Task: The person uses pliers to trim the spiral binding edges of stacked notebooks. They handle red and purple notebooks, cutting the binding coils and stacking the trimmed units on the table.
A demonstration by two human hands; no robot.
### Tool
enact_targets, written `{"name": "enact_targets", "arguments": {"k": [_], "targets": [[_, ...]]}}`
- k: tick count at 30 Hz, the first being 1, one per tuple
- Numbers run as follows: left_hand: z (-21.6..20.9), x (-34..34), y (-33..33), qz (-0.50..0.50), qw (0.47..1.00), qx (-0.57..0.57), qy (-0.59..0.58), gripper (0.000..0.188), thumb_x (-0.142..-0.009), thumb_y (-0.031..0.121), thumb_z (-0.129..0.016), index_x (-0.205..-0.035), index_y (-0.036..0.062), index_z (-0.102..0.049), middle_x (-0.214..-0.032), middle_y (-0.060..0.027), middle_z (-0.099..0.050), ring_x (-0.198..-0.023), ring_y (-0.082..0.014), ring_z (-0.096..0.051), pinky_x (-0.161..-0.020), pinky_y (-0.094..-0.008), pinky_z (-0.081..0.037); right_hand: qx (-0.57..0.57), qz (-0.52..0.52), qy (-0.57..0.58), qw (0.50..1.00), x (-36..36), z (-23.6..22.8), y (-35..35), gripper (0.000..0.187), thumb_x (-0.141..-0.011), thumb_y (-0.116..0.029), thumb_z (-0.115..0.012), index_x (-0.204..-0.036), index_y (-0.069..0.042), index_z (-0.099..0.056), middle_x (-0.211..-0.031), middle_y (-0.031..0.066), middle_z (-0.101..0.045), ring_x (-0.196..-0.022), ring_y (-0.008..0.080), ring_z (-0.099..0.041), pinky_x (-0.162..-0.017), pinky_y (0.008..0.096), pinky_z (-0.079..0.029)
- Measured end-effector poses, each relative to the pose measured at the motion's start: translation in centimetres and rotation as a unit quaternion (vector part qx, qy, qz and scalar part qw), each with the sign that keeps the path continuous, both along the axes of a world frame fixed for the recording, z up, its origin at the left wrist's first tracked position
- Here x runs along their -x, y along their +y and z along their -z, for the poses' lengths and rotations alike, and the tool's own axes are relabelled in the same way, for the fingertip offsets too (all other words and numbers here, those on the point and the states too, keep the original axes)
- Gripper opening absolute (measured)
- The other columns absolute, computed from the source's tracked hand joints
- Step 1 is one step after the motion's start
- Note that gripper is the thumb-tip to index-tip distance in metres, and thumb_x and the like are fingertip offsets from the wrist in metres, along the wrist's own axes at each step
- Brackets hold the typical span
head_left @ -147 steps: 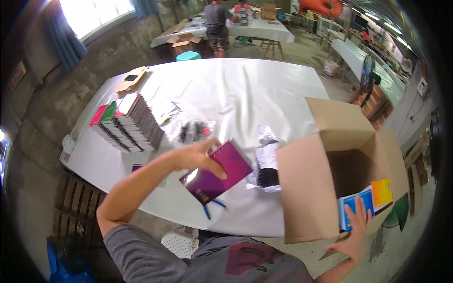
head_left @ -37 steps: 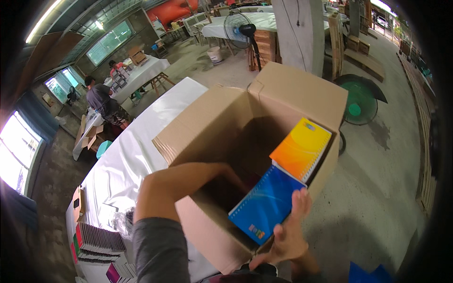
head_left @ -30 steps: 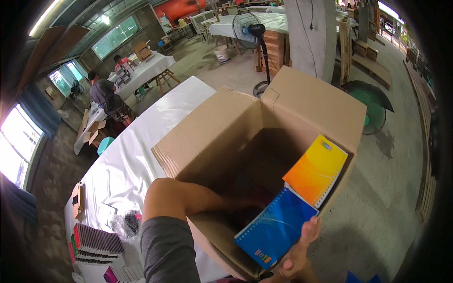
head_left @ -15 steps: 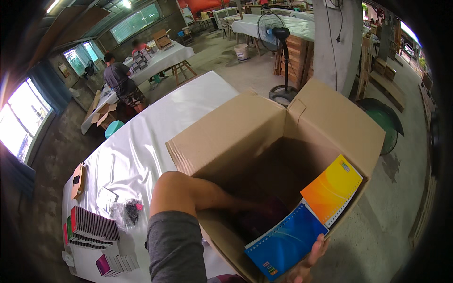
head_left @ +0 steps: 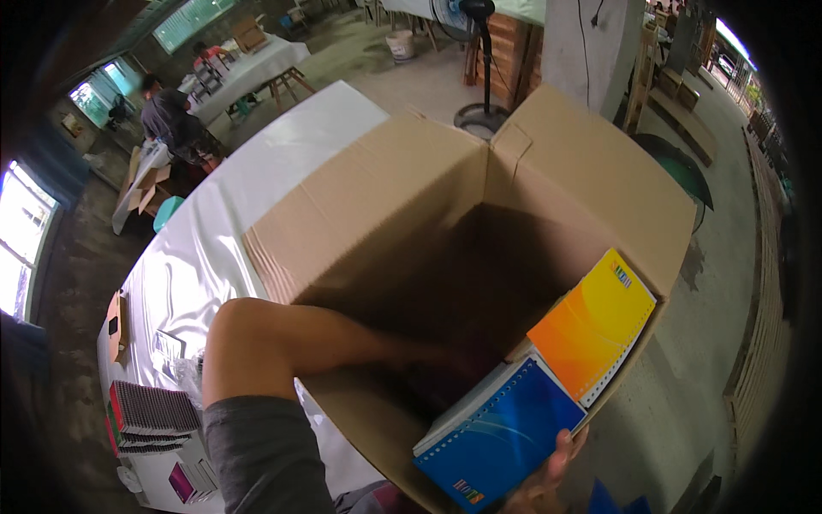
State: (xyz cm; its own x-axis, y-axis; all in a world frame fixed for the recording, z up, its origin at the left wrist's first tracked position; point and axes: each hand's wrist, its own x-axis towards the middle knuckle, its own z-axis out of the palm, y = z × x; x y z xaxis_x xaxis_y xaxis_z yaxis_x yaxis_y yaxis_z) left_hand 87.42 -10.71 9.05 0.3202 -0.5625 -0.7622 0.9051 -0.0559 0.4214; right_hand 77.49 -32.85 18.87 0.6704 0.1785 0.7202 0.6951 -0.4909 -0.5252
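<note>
While the left forearm (head_left: 317,340) reaches down into the open cardboard box (head_left: 591,176), the left hand (head_left: 445,360) sits in deep shadow – can't tell how far it's open or whether it has hold of anything. Right hand (head_left: 548,475) is at the near right rim, fingers loosely bent by the corner of the blue spiral notebook (head_left: 514,437); partly hidden, so a firm grip can't be told. That notebook lies cover up on a stack inside the box, along its right wall, with the yellow-orange notebook (head_left: 595,325) just beyond it, also cover up. On the counter (head_left: 312,141), far left: stacked spiral notebooks (head_left: 154,409), smaller row of purple-covered notebooks (head_left: 193,481), clear plastic (head_left: 190,377) – partly behind the arm. Co-worker (head_left: 171,120) stands at a farther table (head_left: 282,58).
</note>
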Motion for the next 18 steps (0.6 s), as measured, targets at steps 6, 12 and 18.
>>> {"name": "enact_targets", "arguments": {"k": [6,12,18], "targets": [[-0.09,-0.25,0.16,-0.011,1.000,0.004,-0.003,0.064,-0.083,0.060,-0.050,-0.115,0.0054,-0.057,-0.118,-0.0104,-0.058,-0.104,-0.0195,-0.056,-0.092,-0.0371,-0.044,0.012,-0.004,0.016,1.000,-0.10,-0.13,-0.53,0.058,-0.090,-0.056,-0.031,-0.142,-0.032,-0.017,-0.127,0.0223,-0.044,-0.117,0.0367,-0.045,-0.102,0.0610,-0.016],[-0.36,-0.52,0.25,-0.006,1.000,0.017,-0.009,0.063,-0.084,0.060,-0.049,-0.115,0.0058,-0.057,-0.118,-0.0101,-0.058,-0.103,-0.0194,-0.057,-0.092,-0.0370,-0.044,0.021,0.008,0.018,1.000,0.19,-0.36,-0.27,0.057,-0.091,-0.055,-0.031,-0.142,-0.032,-0.017,-0.126,0.0230,-0.045,-0.114,0.0365,-0.047,-0.102,0.0607,-0.016],[-0.20,-0.36,0.40,-0.011,0.999,0.027,-0.013,0.063,-0.084,0.060,-0.049,-0.114,0.0062,-0.057,-0.118,-0.0098,-0.058,-0.103,-0.0193,-0.057,-0.092,-0.0369,-0.044,0.023,0.003,0.020,1.000,0.36,-0.36,-0.33,0.056,-0.091,-0.054,-0.031,-0.141,-0.033,-0.018,-0.124,0.0236,-0.047,-0.112,0.0363,-0.049,-0.102,0.0604,-0.016]]}}
